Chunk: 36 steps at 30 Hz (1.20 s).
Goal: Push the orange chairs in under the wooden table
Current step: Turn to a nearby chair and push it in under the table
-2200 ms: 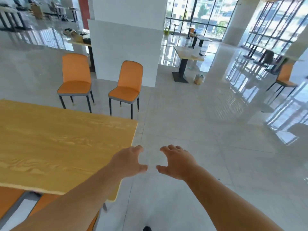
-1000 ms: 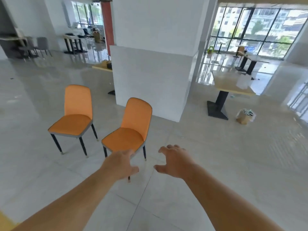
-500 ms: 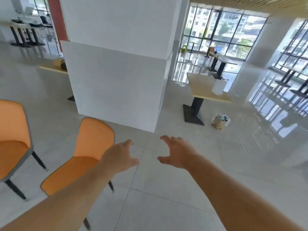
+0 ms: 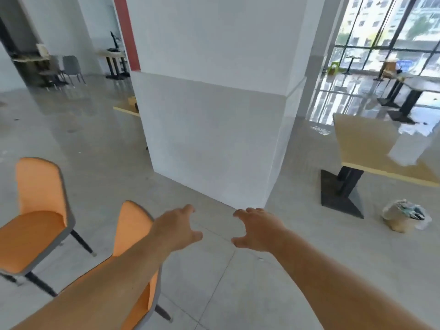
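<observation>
Two orange chairs stand on the grey floor at the lower left. The nearer chair [image 4: 133,234] is right under my left forearm, its backrest just left of my left hand [image 4: 176,227]. The farther chair [image 4: 35,210] stands at the left edge, facing left. My left hand is open, fingers spread, above the floor beside the nearer backrest and not touching it. A little to its right, my right hand [image 4: 257,229] is also open and holds nothing. The wooden table of the task is out of view.
A big white pillar [image 4: 214,115] rises straight ahead, close by. At the right stands a light wooden table on a black pedestal [image 4: 366,144], with a bag-lined bin [image 4: 402,217] on the floor beside it. More tables and grey chairs stand far back.
My view has moved away from the wooden table, past the chairs and toward the pillar. Both chairs have slid to the lower left of the frame. My hands stay open and spread.
</observation>
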{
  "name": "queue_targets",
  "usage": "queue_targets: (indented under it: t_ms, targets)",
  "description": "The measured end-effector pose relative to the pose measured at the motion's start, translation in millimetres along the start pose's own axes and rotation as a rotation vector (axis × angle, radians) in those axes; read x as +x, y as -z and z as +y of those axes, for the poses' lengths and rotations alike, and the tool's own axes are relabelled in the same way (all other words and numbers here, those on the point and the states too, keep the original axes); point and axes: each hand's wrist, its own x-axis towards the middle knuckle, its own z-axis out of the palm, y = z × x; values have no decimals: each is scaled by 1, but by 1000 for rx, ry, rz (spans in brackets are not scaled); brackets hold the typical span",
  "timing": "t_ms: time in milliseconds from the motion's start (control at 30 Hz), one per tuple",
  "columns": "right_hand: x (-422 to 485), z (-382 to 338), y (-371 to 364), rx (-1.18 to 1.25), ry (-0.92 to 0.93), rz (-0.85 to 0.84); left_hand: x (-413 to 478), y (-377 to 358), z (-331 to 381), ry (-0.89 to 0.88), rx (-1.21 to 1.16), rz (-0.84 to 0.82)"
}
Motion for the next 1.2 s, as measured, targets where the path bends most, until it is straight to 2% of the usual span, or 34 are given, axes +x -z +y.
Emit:
queue_targets:
  t_ms: [167,333,467,600,733,833,1033,1200]
  targets:
    - [140,2,51,-35,184,24,74,36,-20,155,-33,104]
    - [269,-29,54,-108,399,-27,161,58,-64,335,-93,186]
    - [369,-50,51,-170,515,-78,243,63,-109,409,-199,211]
    - [468,-67,88,-261,612,-94,310,84,-153,522,-317,218]
    - [561,-107,128,-260,679,-41,350,109,-195,641,-332,285]
    - [608,-141,118,-218,785,-70,359,109,-228,743,-342,334]
    - [657,-216,42,-293,1150,-306,325,66,-269,1147,-425,321]
    - [665,-262,-4,-361,1526,-474,290,22,-232,1578,-526,371]
